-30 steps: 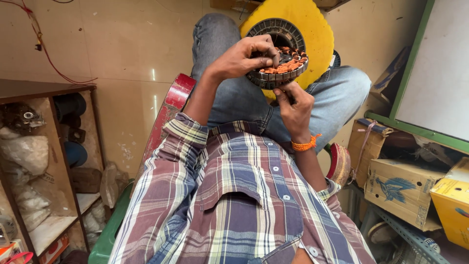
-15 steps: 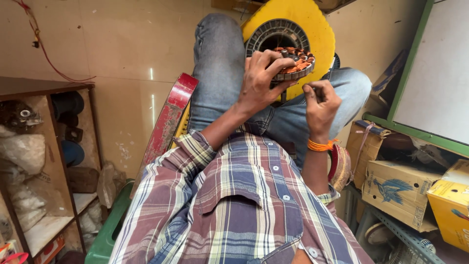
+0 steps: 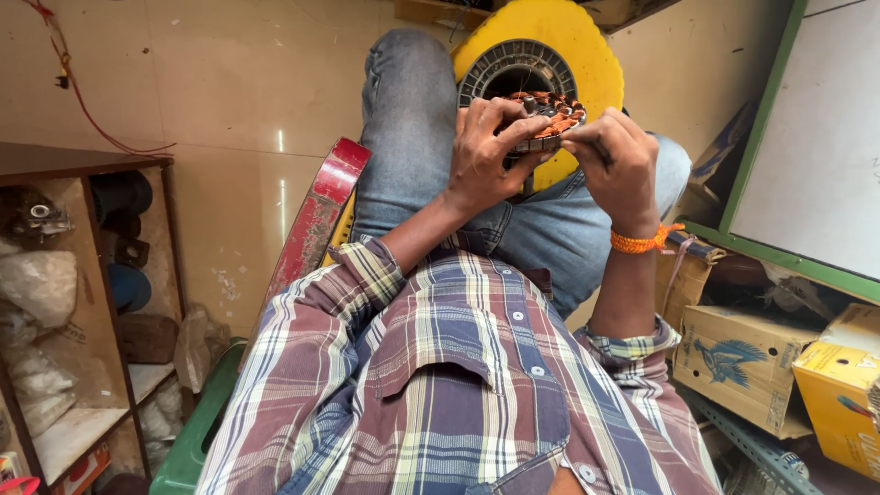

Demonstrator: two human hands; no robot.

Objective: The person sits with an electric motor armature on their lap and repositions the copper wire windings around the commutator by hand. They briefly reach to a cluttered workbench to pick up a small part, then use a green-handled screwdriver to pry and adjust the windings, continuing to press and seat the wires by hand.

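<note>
- Your left hand (image 3: pixel 486 156) holds one round motor stator (image 3: pixel 548 117), its copper windings facing up; the fingers curl over its near rim in a closed grip.
- Your right hand (image 3: pixel 616 163) pinches the stator's right edge, thumb and fingertips pressed together on it; whether anything thin sits in that grip you cannot tell from here.
- The stator sits above your lap, just in front of one yellow disc-shaped housing (image 3: pixel 587 55) with a ribbed grey ring inside.
- One orange band (image 3: pixel 644 243) circles your right wrist.
- One red bar (image 3: pixel 316 215) leans beside your left leg.
- Two cardboard boxes lie at right: one brown box (image 3: pixel 733 362), one yellow box (image 3: pixel 839 390).
- One wooden shelf unit (image 3: pixel 87 302) stands at left on the pale tiled floor (image 3: pixel 220 101).
</note>
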